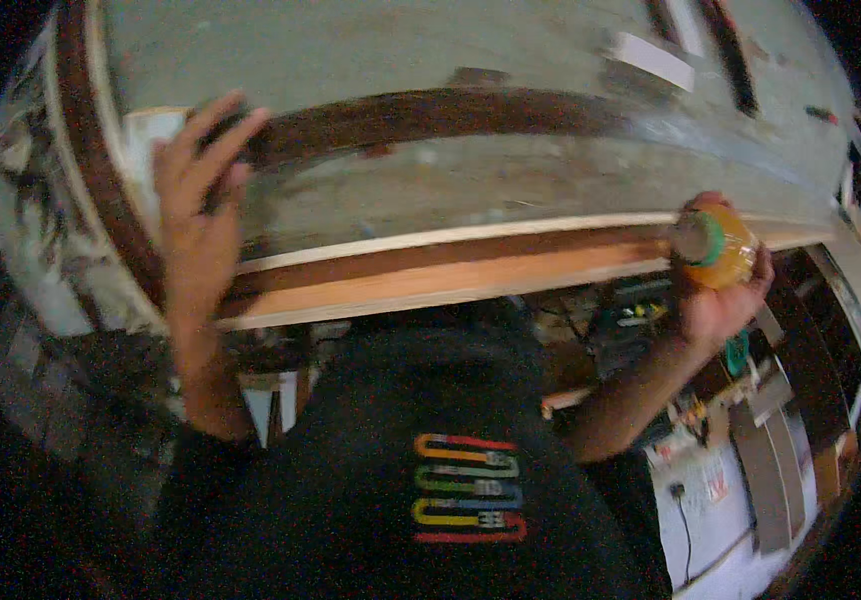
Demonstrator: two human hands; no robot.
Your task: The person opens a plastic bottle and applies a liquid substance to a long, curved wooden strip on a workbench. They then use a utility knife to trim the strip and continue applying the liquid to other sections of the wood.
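Note:
My right hand (720, 305) is wrapped round a squat orange-yellow bottle (735, 250) with a green ring and a brownish round end tilted toward the left. The bottle is above the right part of a long pale wooden edge (450, 280), whose inner side is reddish brown. On the left, my left hand (195, 180) has its fingers apart, slightly smeared by motion, and holds nothing visible. It is beside the left end of a dark brown strip (430, 115) that lies across the grey-green surface (350, 50). Whether the fingers touch the strip I cannot tell.
A dark upright strip with a pale edge (90, 130) borders the surface on the left. A white piece (655, 62) and a dark bar (730, 55) lie at the far right. Brown boards (770, 470) and a cable (687, 530) are low on the right.

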